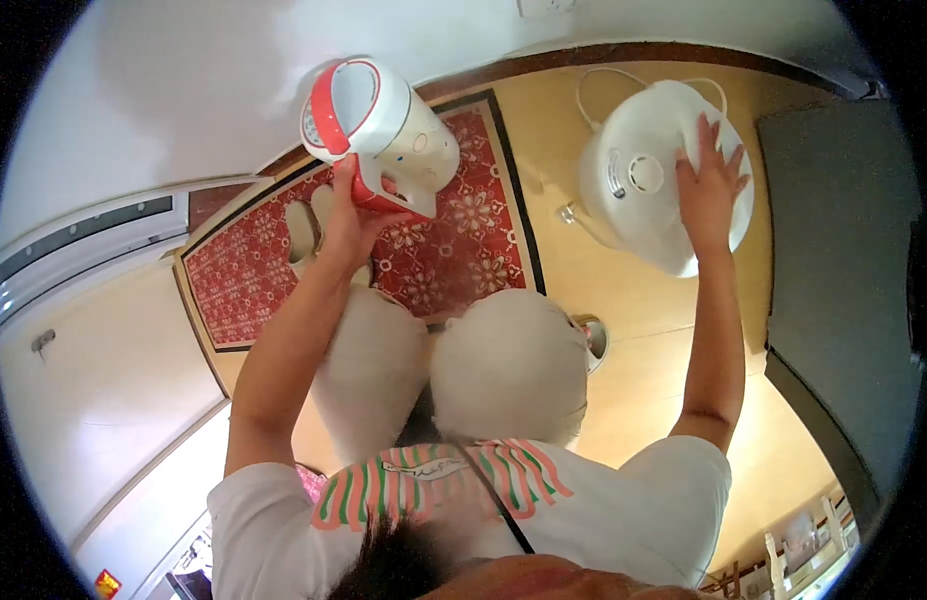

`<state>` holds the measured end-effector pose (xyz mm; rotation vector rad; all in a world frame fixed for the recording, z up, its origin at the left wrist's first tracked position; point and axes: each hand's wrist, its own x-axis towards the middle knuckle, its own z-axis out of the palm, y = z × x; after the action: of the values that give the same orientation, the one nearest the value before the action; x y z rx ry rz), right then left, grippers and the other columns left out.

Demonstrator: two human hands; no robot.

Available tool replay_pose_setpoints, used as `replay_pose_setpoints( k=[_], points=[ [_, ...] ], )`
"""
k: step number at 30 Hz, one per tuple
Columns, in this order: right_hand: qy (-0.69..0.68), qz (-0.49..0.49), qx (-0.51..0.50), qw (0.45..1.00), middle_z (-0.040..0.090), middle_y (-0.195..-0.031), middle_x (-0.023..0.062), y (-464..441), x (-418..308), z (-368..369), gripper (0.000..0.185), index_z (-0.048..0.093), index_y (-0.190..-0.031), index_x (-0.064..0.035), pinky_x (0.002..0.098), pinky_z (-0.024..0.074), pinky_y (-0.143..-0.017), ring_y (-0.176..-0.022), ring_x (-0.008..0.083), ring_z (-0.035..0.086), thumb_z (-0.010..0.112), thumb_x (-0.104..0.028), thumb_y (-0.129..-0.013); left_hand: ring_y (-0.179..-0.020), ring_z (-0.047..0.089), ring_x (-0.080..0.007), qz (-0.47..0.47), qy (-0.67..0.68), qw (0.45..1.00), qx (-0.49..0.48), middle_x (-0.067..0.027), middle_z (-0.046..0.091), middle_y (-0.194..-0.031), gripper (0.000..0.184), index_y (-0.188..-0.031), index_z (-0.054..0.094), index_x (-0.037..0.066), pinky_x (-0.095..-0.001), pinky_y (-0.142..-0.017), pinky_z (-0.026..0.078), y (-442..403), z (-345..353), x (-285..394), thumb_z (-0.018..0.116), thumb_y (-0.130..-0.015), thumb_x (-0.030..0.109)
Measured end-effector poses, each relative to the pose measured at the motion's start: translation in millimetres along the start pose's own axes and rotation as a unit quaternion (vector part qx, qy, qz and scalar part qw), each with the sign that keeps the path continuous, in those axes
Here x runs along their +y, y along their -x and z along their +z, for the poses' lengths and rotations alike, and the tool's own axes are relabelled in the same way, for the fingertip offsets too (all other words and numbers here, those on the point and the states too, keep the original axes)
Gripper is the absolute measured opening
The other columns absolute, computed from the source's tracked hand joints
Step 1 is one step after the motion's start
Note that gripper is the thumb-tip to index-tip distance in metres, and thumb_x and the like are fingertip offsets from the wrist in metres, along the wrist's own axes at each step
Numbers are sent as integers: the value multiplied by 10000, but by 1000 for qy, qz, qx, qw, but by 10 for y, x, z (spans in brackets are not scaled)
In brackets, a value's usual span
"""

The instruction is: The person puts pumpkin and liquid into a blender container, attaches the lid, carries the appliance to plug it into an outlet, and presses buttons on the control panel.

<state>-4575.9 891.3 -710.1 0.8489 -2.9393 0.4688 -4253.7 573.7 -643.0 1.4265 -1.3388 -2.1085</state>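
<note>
My left hand is wrapped round the red handle of a white and red jug-shaped kitchen appliance. The appliance is tilted, with a red band across its round top, and it is over the patterned mat. On the other side, my right hand lies with spread fingers on the lid of a white rice cooker. The cooker has a round steam vent in its lid and stands on the wooden floor. A white cord loops behind it.
A red floral mat with a dark border lies on the floor. Light-coloured shoes rest on it by my knees. A dark grey panel stands at the right, and a wall with a socket rises ahead. A white door is at left.
</note>
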Motion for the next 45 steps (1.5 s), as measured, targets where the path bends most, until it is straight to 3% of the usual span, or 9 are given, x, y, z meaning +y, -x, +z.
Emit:
replay_pose_setpoints(
  k=[12, 17, 19, 22, 25, 28, 30, 38, 45],
  points=[
    [-56, -54, -95, 992, 281, -1607, -1, 326, 1141, -662, 566, 326, -1538, -228, 516, 23, -1218, -1509, 360, 71, 519, -277, -1008, -1160, 553, -361, -55, -23, 998, -31, -146, 559, -1158, 738, -1347, 448, 94, -581, -934, 507, -118, 162, -169, 379, -932, 701],
    [-6, 22, 198, 980, 503, -1418, 218, 744, 910, -676, 362, 587, -1331, -41, 506, 398, -1076, -1332, 379, 451, 555, -178, -998, -1284, 456, -316, -121, -86, 984, -100, -157, 527, -1315, 870, -1437, 386, 118, -500, -1100, 367, -38, 168, -119, 278, -902, 796],
    [-141, 48, 273, 950, 654, -1210, 157, 953, 406, -443, 270, 646, -1179, 0, 411, 485, -970, -1142, 331, 601, 595, 14, -915, -1297, 437, -280, -157, -139, 967, -146, -137, 479, -1400, 956, -1473, 356, 147, -449, -1122, 332, -68, -1, -156, 215, -851, 859],
    [-179, 4, 51, 982, 621, -1248, 136, 788, -348, -44, 346, 641, -1158, -33, 453, 404, -986, -1186, 310, 540, 633, -15, -812, -1294, 439, -276, -175, -153, 965, -121, -119, 454, -1426, 982, -1495, 313, 131, -433, -1111, 345, -10, 58, -196, 204, -849, 862],
    [-184, 20, 79, 980, 594, -1242, 172, 388, -653, 561, 444, 505, -1316, 17, 476, 379, -1027, -1213, 337, 518, 545, -53, -879, -1337, 415, -301, -158, -154, 969, -114, -136, 389, -1491, 994, -1529, 237, 103, -446, -1136, 326, -15, -231, -509, 218, -864, 841],
    [73, -37, 132, 988, 652, -1130, 175, 87, -618, 1049, 242, 635, -1108, -38, 454, 449, -931, -1064, 371, 593, 578, -117, -887, -1359, 384, -224, -151, -201, 961, -112, -71, 339, -1522, 799, -1537, 228, 143, -393, -1133, 320, 150, -145, -512, 187, -972, 707],
    [192, 55, -242, 949, 645, -1211, 179, -92, -373, 1109, 369, 668, -1187, -26, 469, 406, -989, -1201, 350, 556, 562, -222, -893, -1348, 394, -224, -119, -225, 963, -86, -90, 366, -1505, 785, -1520, 270, 92, -378, -1132, 316, 186, -130, -578, 188, -995, 670],
    [357, -77, -231, 902, 698, -1107, 110, -137, -144, 1336, 256, 726, -1025, -100, 531, 412, -963, -1100, 289, 623, 526, -213, -912, -1308, 404, -199, -149, -272, 944, -115, -97, 470, -1426, 776, -1456, 385, 0, -335, -1137, 257, 298, -139, -449, 252, -1019, 626],
    [341, -144, -141, 918, 725, -915, 102, 70, 393, 1912, 146, 736, -842, -136, 412, 545, -752, -867, 255, 711, 598, -174, -873, -1207, 538, -223, 39, -437, 857, -271, -149, 526, -1370, 580, -1412, 465, 65, -385, -1033, 428, 62, -317, -569, 689, -929, 295]
  ],
)
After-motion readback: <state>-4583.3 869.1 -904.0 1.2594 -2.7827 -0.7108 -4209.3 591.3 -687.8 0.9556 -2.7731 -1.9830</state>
